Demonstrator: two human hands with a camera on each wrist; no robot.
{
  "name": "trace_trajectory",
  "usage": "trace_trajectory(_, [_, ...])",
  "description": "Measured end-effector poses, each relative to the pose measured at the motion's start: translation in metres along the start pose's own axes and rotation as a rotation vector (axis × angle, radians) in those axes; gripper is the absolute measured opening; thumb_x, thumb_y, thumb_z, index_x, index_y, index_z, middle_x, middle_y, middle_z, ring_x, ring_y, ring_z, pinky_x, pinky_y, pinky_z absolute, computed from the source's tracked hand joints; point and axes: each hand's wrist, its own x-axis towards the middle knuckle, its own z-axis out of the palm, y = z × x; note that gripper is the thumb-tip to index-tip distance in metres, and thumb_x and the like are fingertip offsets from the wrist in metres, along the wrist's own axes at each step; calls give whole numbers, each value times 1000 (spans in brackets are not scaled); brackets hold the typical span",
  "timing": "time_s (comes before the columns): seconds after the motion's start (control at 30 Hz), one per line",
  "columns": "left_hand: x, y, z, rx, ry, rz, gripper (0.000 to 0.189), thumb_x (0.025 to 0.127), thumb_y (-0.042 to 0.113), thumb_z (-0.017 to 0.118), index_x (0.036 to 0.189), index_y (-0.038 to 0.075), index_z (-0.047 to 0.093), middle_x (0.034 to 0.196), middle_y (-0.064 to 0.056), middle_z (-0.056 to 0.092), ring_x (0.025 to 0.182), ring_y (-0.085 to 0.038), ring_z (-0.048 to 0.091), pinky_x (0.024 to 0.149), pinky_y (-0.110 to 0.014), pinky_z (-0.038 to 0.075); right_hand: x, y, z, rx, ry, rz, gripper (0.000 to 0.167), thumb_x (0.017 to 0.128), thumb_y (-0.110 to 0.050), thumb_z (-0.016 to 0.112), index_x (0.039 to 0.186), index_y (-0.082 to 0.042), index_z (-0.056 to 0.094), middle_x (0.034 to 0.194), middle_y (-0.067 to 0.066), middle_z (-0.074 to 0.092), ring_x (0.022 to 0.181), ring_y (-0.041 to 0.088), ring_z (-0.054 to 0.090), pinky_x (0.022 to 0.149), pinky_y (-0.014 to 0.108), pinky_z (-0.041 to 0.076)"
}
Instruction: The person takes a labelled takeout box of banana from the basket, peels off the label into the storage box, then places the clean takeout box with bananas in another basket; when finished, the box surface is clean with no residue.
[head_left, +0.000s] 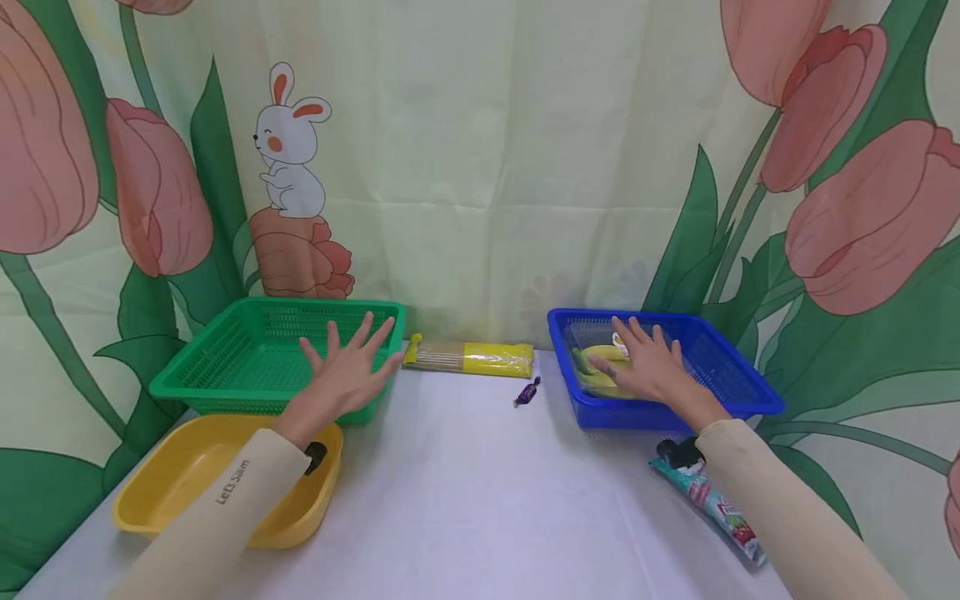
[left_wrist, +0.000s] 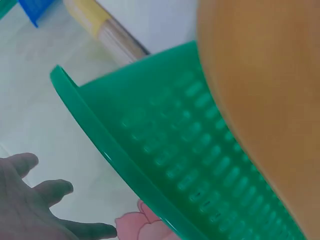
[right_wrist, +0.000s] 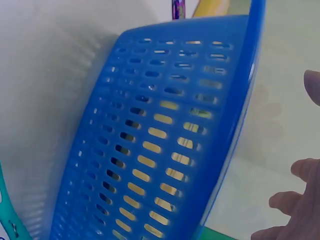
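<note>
My left hand (head_left: pixel 351 371), fingers spread and holding nothing, hovers over the near right corner of the green basket (head_left: pixel 198 387). Below that forearm stands a yellow basin (head_left: pixel 225 429). On the other side my right hand (head_left: pixel 647 364) is held above the blue basket (head_left: pixel 738 379), its fingers also spread. Inside that basket lie bananas (head_left: pixel 600 382) in clear packaging, partly hidden by the right hand. The right wrist view shows yellow through the slots of the blue basket wall (right_wrist: pixel 150 125). In the left wrist view, the fingers (left_wrist: pixel 55 192) stay beyond the green rim (left_wrist: pixel 107 155).
Between the baskets, a yellow-and-clear packet of thin sticks (head_left: pixel 472 358) lies near the curtain (head_left: pixel 465 167). A small purple wrapped candy (head_left: pixel 527 392) is in front of it on the white table (head_left: pixel 480 492). Partly under the right forearm lies a teal packet (head_left: pixel 708 504).
</note>
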Motion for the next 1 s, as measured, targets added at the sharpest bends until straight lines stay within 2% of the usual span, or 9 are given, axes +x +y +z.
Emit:
trace_trajectory(0.13, [2,8,2,-23,5,20,78,107,71,30,172,32,11,181,-11,1,155,-66,-16,112,-88,-21,1,3,-6,5,-12,20,103,100,-78,41,172,-14,5,175,31,2,155,67,-7,120,84,-5])
trace_trajectory(0.5, [5,27,9,-42,27,29,76,107,68,33,171,33,15,181,-9,5,156,-67,-11,113,-88,-18,12,8,-13,23,-40,47,108,98,-83,37,172,-11,4,175,33,4,155,68,-1,122,84,1])
trace_trajectory(0.77, [4,48,14,-46,21,47,75,107,67,34,171,33,16,181,-9,7,158,-64,-8,116,-86,-16,18,15,-19,32,-48,58,105,102,-77,38,171,-5,5,173,37,5,153,71,4,119,87,6])
trace_trajectory(1.0, [4,67,24,-73,2,59,74,107,66,35,171,35,17,181,-9,10,160,-61,-6,118,-85,-14,25,25,-20,63,-58,64,105,103,-75,38,169,-1,5,171,39,7,152,70,8,117,88,9])
